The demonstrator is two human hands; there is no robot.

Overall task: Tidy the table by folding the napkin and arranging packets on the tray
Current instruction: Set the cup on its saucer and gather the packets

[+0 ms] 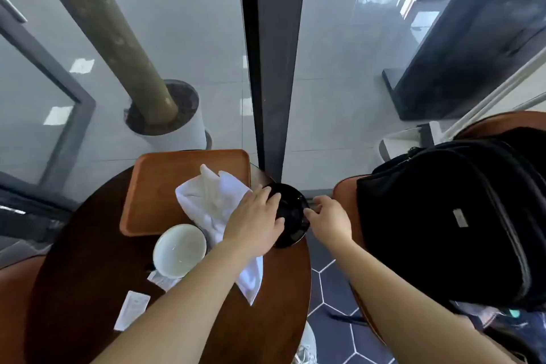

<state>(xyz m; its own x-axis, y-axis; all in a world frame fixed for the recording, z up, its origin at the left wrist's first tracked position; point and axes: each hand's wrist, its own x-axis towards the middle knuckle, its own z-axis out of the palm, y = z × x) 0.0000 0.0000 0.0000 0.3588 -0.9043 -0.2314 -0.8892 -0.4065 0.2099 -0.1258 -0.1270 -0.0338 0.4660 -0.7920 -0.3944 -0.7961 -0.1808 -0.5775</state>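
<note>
A crumpled white napkin [211, 201] lies across the right side of the wooden tray [165, 183] and trails down onto the round dark table [88, 275]. My left hand [254, 220] lies with straight fingers on the napkin's edge and on the rim of a black saucer [292, 216]. My right hand [328, 217] pinches the saucer's right rim with curled fingers. One white packet [132, 310] lies on the table near its front left. Another packet [161, 280] sticks out from under a white cup [179, 250].
The white cup stands on the table just below the tray. A chair [342, 201] to the right holds a black backpack [455, 216]. Glass panes and a dark window post [271, 68] rise right behind the table; a planter [174, 118] stands outside.
</note>
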